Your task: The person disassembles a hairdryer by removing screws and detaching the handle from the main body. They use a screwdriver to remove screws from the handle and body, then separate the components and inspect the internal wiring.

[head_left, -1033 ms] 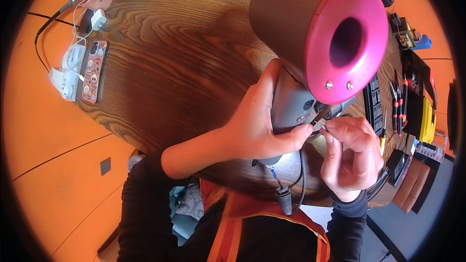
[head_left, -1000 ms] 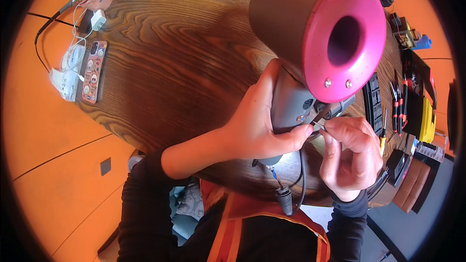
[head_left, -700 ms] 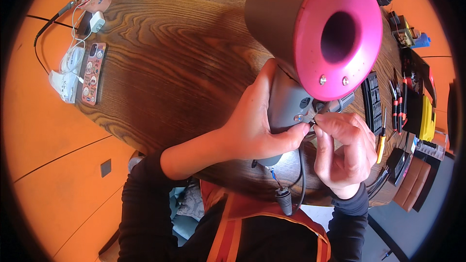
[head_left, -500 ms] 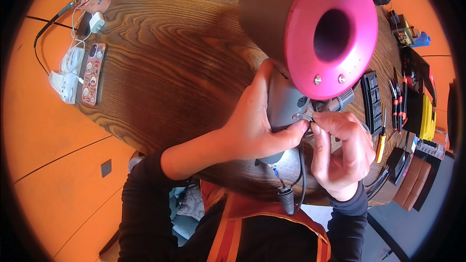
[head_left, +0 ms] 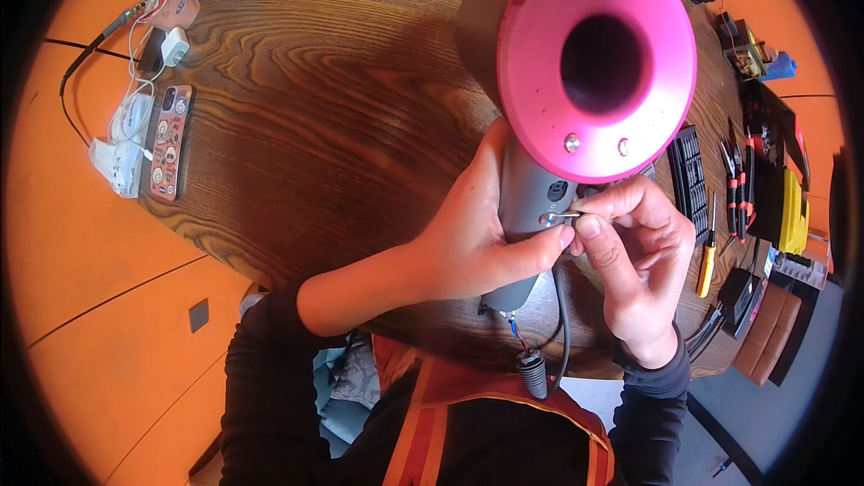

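Note:
A hair dryer (head_left: 531, 63) with a grey handle and a bright pink end ring stands in front of me, the ring's dark round opening facing up toward me. My left hand (head_left: 459, 243) is wrapped round the handle, its thumb lying across the front. Between thumb and forefinger, my right hand (head_left: 639, 261) pinches a thin metal pin (head_left: 569, 214). The pin's tip meets a small round button (head_left: 547, 220) on the handle. Out of the handle's lower end come thin wires, with a black ribbed cord sleeve (head_left: 533, 369) hanging below.
Along the wooden table's (head_left: 342, 90) right side lie a black bit case (head_left: 689, 175), a yellow screwdriver (head_left: 708, 256) and red-handled pliers (head_left: 740, 189). At the left are a phone in a patterned case (head_left: 169, 144), a white charger (head_left: 175, 47) and a white packet (head_left: 126, 153).
The hair dryer has tipped so its pink ring sits slightly further left and faces me more. My right hand's fingers have shifted and spread a little while keeping the pin pinched.

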